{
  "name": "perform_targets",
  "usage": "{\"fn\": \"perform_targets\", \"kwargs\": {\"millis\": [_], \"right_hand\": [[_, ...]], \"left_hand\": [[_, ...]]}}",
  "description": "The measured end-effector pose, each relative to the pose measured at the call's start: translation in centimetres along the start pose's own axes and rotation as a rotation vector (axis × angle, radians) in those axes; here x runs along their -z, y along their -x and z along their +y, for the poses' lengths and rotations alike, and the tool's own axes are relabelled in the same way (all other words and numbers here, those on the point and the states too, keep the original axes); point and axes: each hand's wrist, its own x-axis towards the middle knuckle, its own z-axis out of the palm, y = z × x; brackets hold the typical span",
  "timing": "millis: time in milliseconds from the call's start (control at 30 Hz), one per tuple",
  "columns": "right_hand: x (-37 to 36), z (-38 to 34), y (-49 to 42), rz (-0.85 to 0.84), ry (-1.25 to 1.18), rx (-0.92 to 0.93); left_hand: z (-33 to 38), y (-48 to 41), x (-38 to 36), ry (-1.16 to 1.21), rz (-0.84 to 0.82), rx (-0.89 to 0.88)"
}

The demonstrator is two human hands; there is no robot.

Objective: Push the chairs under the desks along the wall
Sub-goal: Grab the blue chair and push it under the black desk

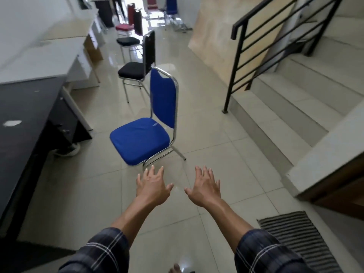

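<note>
Six chairs [139,140]: two blue, two black, two red. At least three desks [29,107], one left hand [152,186], one right hand [204,187], one striped mat [295,239], one railing [232,66]

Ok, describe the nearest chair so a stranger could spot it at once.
Find the black stair railing on the right and the dark desk on the left. Between them on the tiles stands a chrome-framed chair. Its seat and back are bright blue; the two chairs just behind it are black.
</note>
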Motion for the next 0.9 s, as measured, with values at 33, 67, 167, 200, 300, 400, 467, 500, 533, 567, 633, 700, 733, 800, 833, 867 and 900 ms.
{"fn": "perform_targets", "kwargs": {"millis": [33,67,167,200,300,400,467,500,533,567,633,700,733,800,833,867,900], "right_hand": [[0.6,0.1,-1.1,0.008,-0.02,-0.023],[1.2,0.2,-2.1,0.021,-0.046,-0.045],[2.9,1.0,-5.2,0.046,-0.077,-0.097],[3.5,1.3,-6.4,0.05,-0.08,-0.109],[5.2,2.2,-10.1,0.066,-0.097,-0.126],[7.3,3.0,-14.9,0.068,-0.112,-0.128],[8.8,3.2,-18.2,0.074,-0.128,-0.107],[9.8,3.3,-20.0,0.072,-0.133,-0.092],[10.9,3.3,-21.8,0.071,-0.135,-0.079],[12.2,3.5,-23.7,0.073,-0.138,-0.064],[14.8,4.1,-27.5,0.082,-0.13,-0.033],[17.2,4.6,-30.7,0.08,-0.107,0.002],[18.4,5.0,-32.6,0.08,-0.092,0.019],[20.9,5.4,-36.5,0.081,-0.054,0.052],[22.0,5.4,-38.2,0.074,-0.04,0.066],[22.9,5.2,-40.0,0.068,-0.028,0.085],[23.7,4.9,-41.7,0.062,-0.02,0.107]], "left_hand": [[0.4,-1.7,0.4,-0.011,-0.008,-0.026],[0.9,-3.1,0.8,-0.013,-0.015,-0.039],[2.7,-7.7,1.4,-0.033,-0.03,-0.088],[3.3,-9.2,1.6,-0.038,-0.034,-0.102],[5.1,-13.3,2.4,-0.042,-0.034,-0.129],[7.2,-17.7,3.3,-0.054,-0.031,-0.139],[8.5,-20.8,4.0,-0.044,-0.027,-0.136],[9.2,-22.5,4.4,-0.038,-0.025,-0.132],[10.0,-24.3,4.8,-0.032,-0.021,-0.125],[10.9,-26.2,5.3,-0.025,-0.014,-0.115],[12.6,-29.9,6.3,-0.02,0.002,-0.089],[14.1,-32.9,7.3,-0.017,0.009,-0.063],[15.0,-34.4,7.7,-0.008,0.014,-0.039],[16.4,-37.5,8.7,0.018,0.036,0.004],[16.9,-38.8,9.2,0.031,0.044,0.018],[17.3,-40.1,9.7,0.039,0.051,0.035],[17.5,-41.4,10.1,0.046,0.063,0.061]]}}
